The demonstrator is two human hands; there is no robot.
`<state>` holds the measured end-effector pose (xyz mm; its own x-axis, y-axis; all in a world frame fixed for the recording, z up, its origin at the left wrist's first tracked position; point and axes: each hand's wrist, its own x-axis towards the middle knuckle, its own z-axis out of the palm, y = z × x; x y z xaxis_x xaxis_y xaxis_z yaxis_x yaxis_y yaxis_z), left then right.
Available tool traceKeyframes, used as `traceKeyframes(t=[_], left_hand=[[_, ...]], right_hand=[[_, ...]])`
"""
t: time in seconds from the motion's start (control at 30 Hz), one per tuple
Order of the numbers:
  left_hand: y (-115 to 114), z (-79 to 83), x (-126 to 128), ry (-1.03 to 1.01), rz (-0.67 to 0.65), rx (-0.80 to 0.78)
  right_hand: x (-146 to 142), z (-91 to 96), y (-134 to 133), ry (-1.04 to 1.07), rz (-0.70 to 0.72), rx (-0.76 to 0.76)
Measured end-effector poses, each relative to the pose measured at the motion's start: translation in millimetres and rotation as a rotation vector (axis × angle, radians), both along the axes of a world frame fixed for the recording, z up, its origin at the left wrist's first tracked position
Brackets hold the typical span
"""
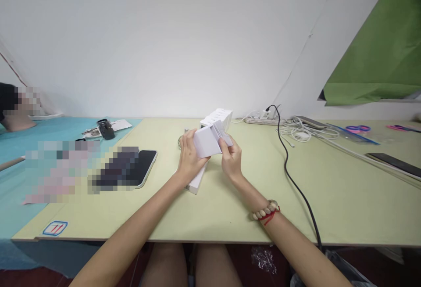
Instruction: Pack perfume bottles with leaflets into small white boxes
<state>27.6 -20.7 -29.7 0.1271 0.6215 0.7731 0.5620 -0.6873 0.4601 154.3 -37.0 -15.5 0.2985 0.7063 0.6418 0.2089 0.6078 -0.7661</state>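
Observation:
Above the middle of the table I hold a small white cardboard box (206, 142), tilted. My left hand (190, 157) is closed around its left side. At the right end, where a flap stands out, my right hand (233, 159) pinches the box between thumb and fingers. Under my hands lies a longer white box (196, 182) with dark print, partly covered by my left hand. Just behind the held box is a row of white boxes (219, 115), its lower part hidden. Whatever is inside the held box does not show.
A phone (144, 167) lies to the left, near a dark jar (105, 129). To the right, a black cable (291, 175) runs from a power strip (263, 121) over the table's front edge. Beyond it are coiled white cables (305, 131) and purple-handled scissors (358, 128).

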Motion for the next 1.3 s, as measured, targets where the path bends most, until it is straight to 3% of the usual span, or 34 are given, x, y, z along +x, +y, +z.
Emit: traceKeyframes(t=[0.33, 0.47, 0.67, 0.97, 1.3], left_hand=[[-2, 0.4, 1, -0.001, 0.095, 0.050], [-5, 4.7, 1, 0.011, 0.146, 0.002], [-5, 5.9, 2, -0.038, 0.048, -0.010], [2, -3.4, 2, -0.083, 0.078, -0.031], [2, -0.4, 0, -0.027, 0.019, -0.007]], right_hand=[[0, -5.3, 3, 0.098, 0.067, -0.046], [2, -9.4, 5, 0.025, 0.098, -0.043], [2, -12.1, 4, -0.019, 0.131, -0.021], [-2, -9.9, 1, -0.013, 0.105, 0.055], [9, -12.4, 7, -0.230, 0.036, 0.042]])
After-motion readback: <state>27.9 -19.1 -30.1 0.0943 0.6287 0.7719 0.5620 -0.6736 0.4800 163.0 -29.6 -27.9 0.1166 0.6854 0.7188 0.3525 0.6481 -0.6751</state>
